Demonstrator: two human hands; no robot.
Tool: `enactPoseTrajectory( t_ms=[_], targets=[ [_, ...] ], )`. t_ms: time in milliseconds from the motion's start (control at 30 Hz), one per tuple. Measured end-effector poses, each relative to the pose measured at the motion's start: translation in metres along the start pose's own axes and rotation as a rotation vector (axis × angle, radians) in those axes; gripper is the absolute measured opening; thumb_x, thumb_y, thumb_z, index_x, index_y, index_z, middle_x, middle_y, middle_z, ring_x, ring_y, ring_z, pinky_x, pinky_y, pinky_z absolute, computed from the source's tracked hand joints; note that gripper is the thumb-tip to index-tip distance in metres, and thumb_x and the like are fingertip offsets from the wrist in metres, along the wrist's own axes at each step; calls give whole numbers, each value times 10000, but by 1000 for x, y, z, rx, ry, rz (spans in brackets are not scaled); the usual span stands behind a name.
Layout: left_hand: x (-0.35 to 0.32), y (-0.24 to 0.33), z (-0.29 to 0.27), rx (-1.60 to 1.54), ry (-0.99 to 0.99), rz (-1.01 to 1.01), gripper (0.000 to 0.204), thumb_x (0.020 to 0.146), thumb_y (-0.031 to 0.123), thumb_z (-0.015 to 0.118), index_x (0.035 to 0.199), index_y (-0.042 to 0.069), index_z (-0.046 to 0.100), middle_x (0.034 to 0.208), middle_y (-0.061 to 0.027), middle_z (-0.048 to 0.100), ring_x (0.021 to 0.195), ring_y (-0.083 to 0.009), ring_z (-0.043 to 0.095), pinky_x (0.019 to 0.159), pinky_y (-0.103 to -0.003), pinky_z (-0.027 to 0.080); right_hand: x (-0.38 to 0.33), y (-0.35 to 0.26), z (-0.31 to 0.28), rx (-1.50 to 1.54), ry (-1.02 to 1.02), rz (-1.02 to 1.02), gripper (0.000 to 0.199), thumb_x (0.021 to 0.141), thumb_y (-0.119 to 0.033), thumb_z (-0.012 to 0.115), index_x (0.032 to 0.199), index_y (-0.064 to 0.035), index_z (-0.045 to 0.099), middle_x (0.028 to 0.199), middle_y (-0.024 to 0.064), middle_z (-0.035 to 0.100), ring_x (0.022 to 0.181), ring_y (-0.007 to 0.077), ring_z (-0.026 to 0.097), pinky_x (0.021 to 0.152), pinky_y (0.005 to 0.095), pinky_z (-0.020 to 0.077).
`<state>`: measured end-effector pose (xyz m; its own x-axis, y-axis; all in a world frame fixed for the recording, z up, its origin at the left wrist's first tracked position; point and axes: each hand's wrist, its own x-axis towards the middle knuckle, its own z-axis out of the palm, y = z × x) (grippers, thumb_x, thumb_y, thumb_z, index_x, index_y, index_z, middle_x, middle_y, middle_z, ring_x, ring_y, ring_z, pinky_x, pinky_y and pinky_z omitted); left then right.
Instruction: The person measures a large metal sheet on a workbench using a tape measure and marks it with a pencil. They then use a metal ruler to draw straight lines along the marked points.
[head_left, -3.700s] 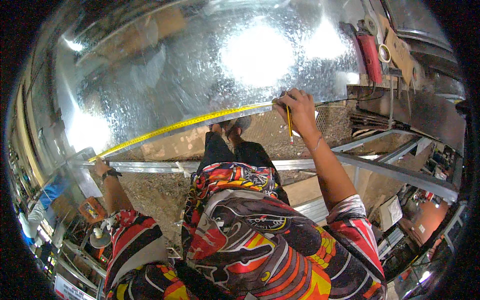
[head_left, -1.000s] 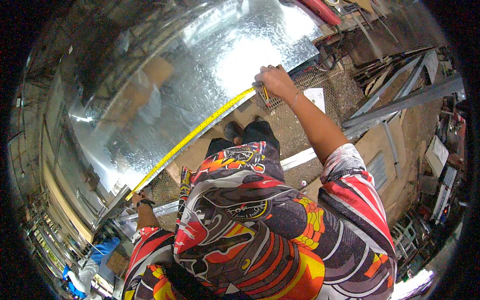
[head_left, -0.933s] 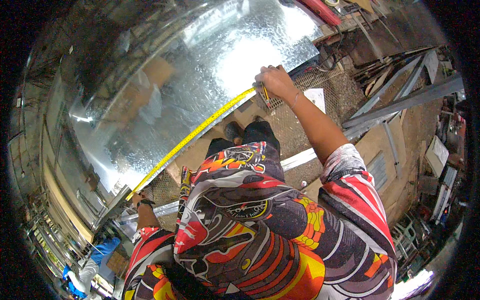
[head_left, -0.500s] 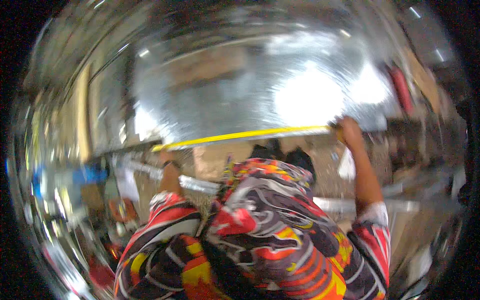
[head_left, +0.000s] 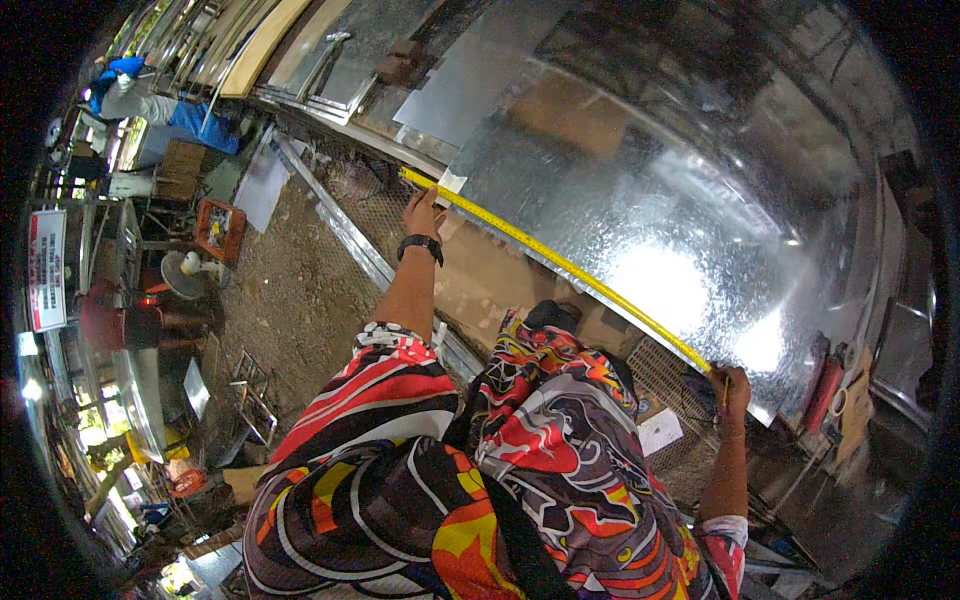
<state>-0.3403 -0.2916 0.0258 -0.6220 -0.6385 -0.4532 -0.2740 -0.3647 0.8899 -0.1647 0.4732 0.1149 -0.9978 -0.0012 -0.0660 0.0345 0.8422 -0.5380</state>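
Note:
A yellow tape measure (head_left: 560,262) is drawn out along the near edge of a large shiny metal sheet (head_left: 590,190). It slants across the view from upper left to lower right. My left hand (head_left: 424,212), with a dark watch on the wrist, pinches the tape close to its left end, and a short piece sticks out beyond the fingers. At the other end, by the sheet's right corner, my right hand (head_left: 730,390) is closed round the tape measure. Its case is mostly hidden in that hand.
A grey sheet (head_left: 465,85) and metal frames (head_left: 335,85) lie beyond my left hand. A red cylinder (head_left: 826,392) stands right of the sheet. To the left are an orange crate (head_left: 220,230), a fan (head_left: 186,273) and a long metal bar (head_left: 330,205) on the floor. White paper (head_left: 660,431) lies near my right forearm.
The view has turned, so the sheet's edge and the tape, nearly level before, now run slantwise. Both hands remain on the tape at its two ends. The blur has cleared.

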Motion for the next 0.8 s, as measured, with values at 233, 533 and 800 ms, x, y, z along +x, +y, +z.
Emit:
enactPoseTrajectory(
  t_ms=[233, 533, 800],
  targets=[
    [-59, 55, 23, -214, 44, -175, 318, 978, 193, 733, 1266, 91, 646, 1056, -27, 613, 793, -156, 571, 838, -382, 566, 37, -84, 16, 21, -189, -15, 216, 823, -206, 836, 938, -40, 759, 889, 145, 692, 807, 299, 689, 750, 391, 546],
    [-49, 44, 17, -115, -30, -10, 274, 983, 99, 702, 1251, 92, 644, 922, -27, 581, 648, -126, 490, 785, -377, 566, 42, -86, 66, -87, -113, -46, 238, 814, -242, 830, 953, -56, 775, 890, 180, 682, 835, 334, 686, 772, 431, 547],
    [-52, 47, 37, -256, 96, -98, 315, 908, 34, 770, 1183, 48, 616, 762, 4, 534, 552, -120, 464, 558, -319, 480, 47, -110, 68, 88, -76, 40, 201, 812, -230, 825, 891, -52, 772, 851, 180, 679, 795, 341, 682, 730, 425, 542]
  ],
)
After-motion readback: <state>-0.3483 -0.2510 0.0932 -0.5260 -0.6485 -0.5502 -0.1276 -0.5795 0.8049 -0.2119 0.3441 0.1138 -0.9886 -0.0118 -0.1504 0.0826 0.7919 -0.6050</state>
